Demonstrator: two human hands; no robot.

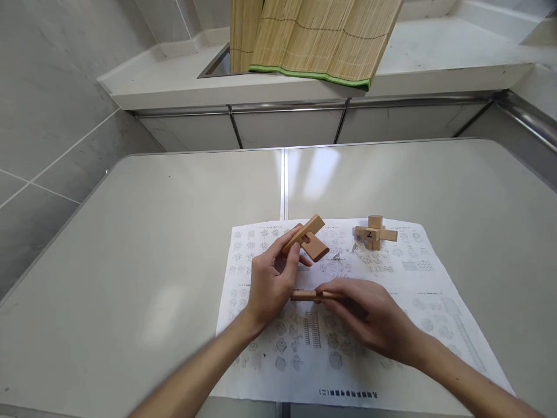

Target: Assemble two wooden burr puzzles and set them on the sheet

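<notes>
Hands (270, 281) gripping notched (smooth) wooden bars (310, 238)

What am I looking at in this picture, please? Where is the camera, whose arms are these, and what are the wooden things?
There is only one picture, taken by a camera worn on a person's head. It looks forward and down, so the two bare arms coming in from the bottom belong to that person.

The left hand holds up two notched wooden pieces that cross each other. The right hand lies low and grips a wooden stick just above the paper.

Under the hands lies a printed sheet full of small puzzle drawings, spread on a grey table. On the far part of the sheet stands an assembled wooden puzzle, shaped like a cross, with a dark letter on it.

Behind the table is a white ledge with a rolled-out bamboo mat hanging over it.
</notes>
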